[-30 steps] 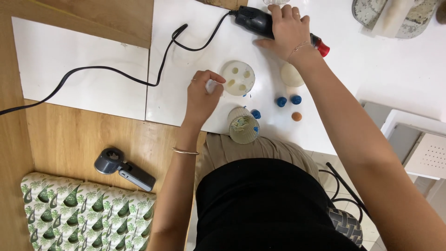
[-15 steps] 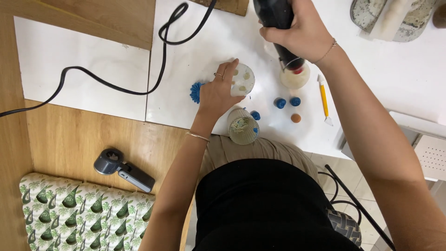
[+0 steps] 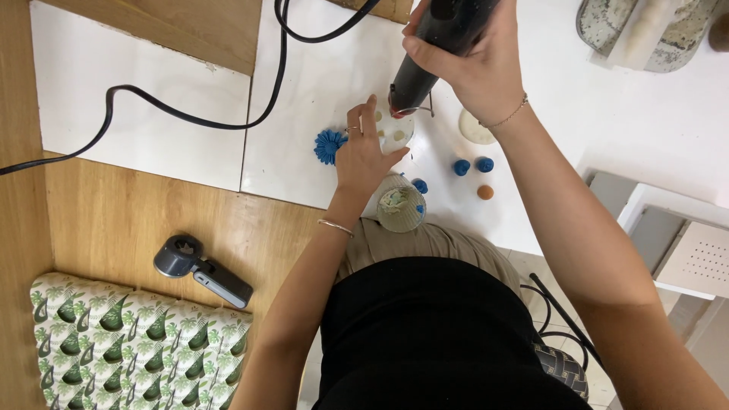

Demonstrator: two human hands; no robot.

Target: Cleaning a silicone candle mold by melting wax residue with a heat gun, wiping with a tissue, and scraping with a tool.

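Two hands at work, both on the white sheet; listing left to right.
cushion [image 3: 129, 345]: leaf-print, bottom left corner, on the wooden table [image 3: 137, 220].
handheld device [image 3: 201, 269]: grey, lying flat on the wood just above the cushion, untouched.
cord [image 3: 190, 114]: black, runs across the white sheet [image 3: 304, 114] up to the tool.
blue flower piece [image 3: 329, 146]: on the sheet, just beside the left hand's thumb side.
left hand [image 3: 366, 152]: fingers pressed together, laid on the round white mould [image 3: 395, 130], holding it flat.
cup [image 3: 400, 208]: small, pale contents, at the table edge just below the left hand.
right hand [image 3: 471, 64]: fingers wrapped tight round the dark heat tool [image 3: 433, 45], nozzle angled down at the mould; tip looks just above it, contact hard to judge.
white disc [image 3: 474, 127]: under the right wrist.
small balls [image 3: 471, 165]: two blue, one orange, near the disc.
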